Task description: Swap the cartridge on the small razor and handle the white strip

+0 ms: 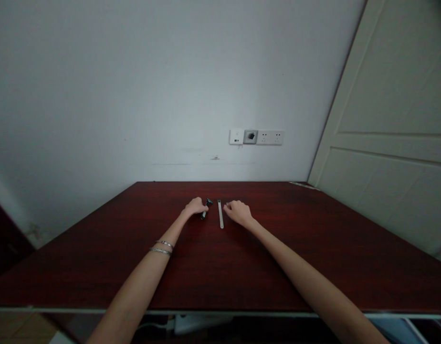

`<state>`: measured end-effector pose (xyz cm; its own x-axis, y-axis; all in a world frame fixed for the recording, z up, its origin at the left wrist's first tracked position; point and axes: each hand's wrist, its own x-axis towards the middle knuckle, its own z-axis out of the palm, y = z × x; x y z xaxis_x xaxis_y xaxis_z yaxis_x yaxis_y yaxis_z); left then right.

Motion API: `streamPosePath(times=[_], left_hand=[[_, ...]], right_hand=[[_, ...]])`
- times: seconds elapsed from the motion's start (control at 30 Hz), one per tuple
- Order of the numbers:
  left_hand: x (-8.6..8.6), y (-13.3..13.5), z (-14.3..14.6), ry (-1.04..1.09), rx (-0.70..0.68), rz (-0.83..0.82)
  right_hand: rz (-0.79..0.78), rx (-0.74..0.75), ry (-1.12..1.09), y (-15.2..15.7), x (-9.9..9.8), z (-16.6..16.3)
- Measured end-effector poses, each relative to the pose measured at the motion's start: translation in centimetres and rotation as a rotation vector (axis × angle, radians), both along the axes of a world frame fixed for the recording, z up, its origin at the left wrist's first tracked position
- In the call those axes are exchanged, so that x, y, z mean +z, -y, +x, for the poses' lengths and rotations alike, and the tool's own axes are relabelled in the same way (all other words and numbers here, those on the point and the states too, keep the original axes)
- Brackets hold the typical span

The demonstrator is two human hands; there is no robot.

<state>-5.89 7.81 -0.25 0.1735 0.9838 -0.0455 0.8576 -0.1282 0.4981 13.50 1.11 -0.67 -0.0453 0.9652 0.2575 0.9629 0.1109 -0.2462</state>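
Observation:
My left hand [195,206] is closed on a small black-and-silver tool [209,202], shaped like a razor with a wider dark head at its far end. To the right of it, a slim pale strip [221,215] with a dark tip lies lengthwise on the table, touched by neither hand. Just beyond that strip, my right hand [239,211] has its fingers curled together. A tiny light-coloured bit [227,204] shows at those fingertips, too small and too covered to name.
The dark red wooden table [263,282] reaches back to a white wall with sockets [270,137]. A pale panelled door [392,138] stands along the right side. Below the front edge, a white object [195,323] and a cable are partly visible.

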Motion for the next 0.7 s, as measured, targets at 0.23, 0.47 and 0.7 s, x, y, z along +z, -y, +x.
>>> streamPosePath(times=[0.23, 0.47, 0.7], left_hand=[[1.8, 1.7, 1.2, 0.181, -0.05, 0.074], [3.5, 3.6, 4.2, 0.497, -0.195, 0.023], [3.7, 4.5, 4.5, 0.587, -0.287, -0.065]], right_hand=[[0.08, 0.076, -0.407, -1.8, -0.5, 1.5], [-0.187, 0.375, -1.241, -1.8, 0.3, 0.9], [-0.316, 0.503, -1.509, -0.7, 1.1, 0.9]])
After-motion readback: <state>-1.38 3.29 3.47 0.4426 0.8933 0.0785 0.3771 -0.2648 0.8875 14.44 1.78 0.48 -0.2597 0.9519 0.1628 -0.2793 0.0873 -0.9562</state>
